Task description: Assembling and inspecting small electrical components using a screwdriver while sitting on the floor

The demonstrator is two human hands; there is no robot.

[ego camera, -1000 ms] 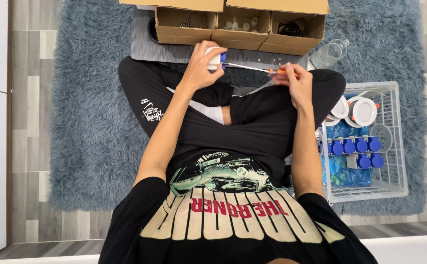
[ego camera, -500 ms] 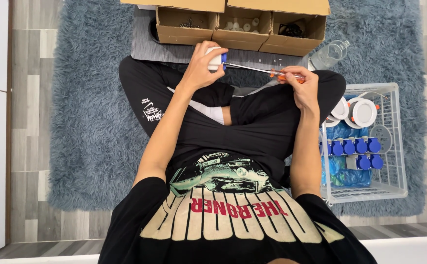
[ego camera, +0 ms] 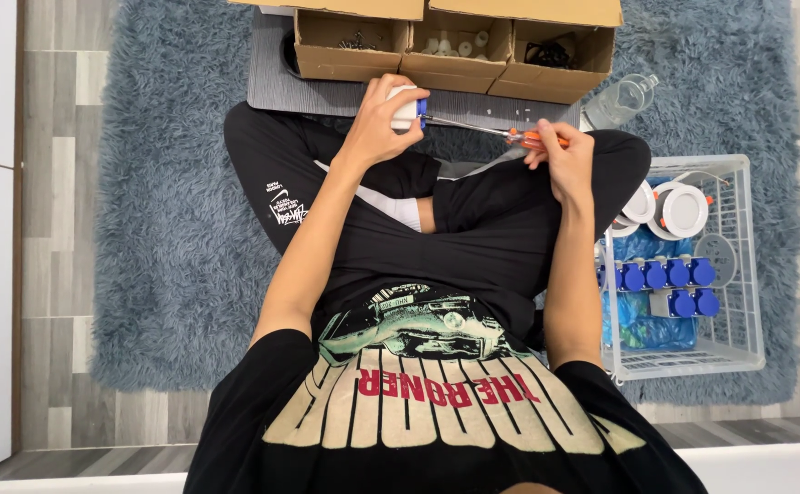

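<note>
I sit cross-legged on a blue shaggy rug (ego camera: 162,238). My left hand (ego camera: 382,123) grips a small white and blue part (ego camera: 409,108) above my knee. My right hand (ego camera: 560,155) holds a screwdriver (ego camera: 510,134) by its orange handle. The thin metal shaft runs left from the handle, and its tip meets the blue end of the part.
Three open cardboard boxes (ego camera: 459,46) with small parts stand in a row ahead on a grey mat (ego camera: 272,78). A clear plastic bottle (ego camera: 620,101) lies to the right of them. A white wire basket (ego camera: 729,265) at my right holds blue-capped pieces and round white parts.
My right hand has turned a little on the screwdriver handle and shifted slightly. My left hand keeps the part in the same place.
</note>
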